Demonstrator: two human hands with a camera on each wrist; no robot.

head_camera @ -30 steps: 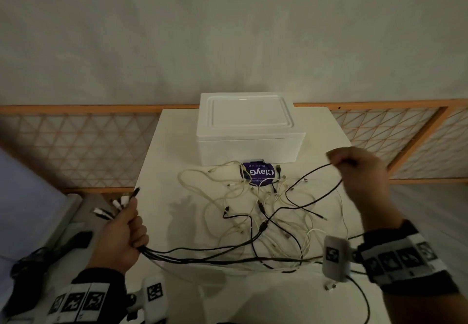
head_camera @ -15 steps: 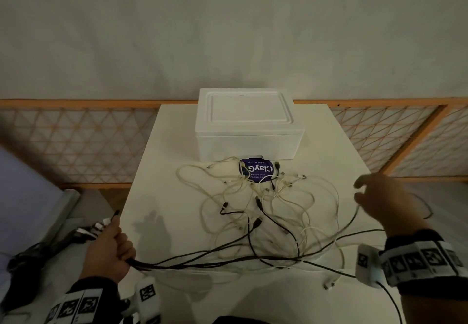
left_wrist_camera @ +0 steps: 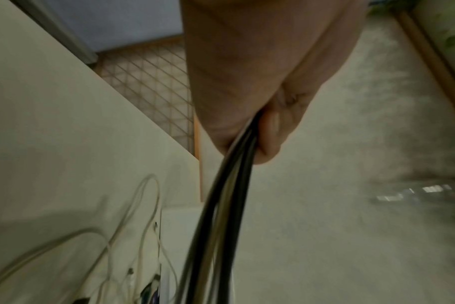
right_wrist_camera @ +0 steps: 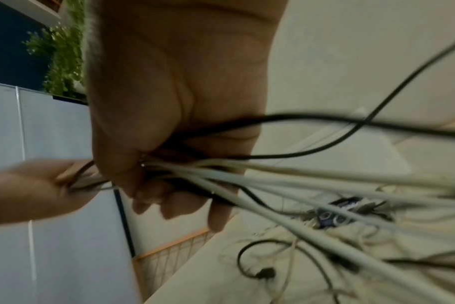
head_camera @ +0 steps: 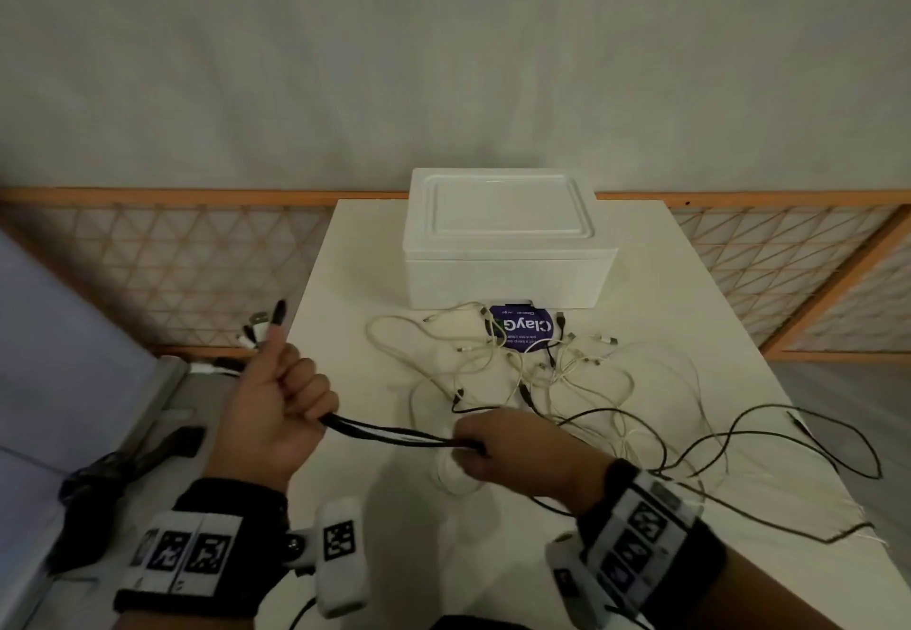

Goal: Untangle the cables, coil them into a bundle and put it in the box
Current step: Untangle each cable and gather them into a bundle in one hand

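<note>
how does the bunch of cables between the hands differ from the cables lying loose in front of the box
The gathered cable bunch runs straight and lifted between the left hand and right hand; the loose tangled cables lie in crossing loops on the white table. The bunch looks mostly black from above; the loose ones are mostly white. Both mix black and white cables.

Box (head_camera: 508, 255) at table (head_camera: 345, 284) rear; cables (head_camera: 567, 373) on table before it.

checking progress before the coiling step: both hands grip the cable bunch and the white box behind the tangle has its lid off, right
Not quite: the white box has its lid on, closed, as the head view shows. The rest holds: the left hand and right hand both grip the cable bunch.
</note>
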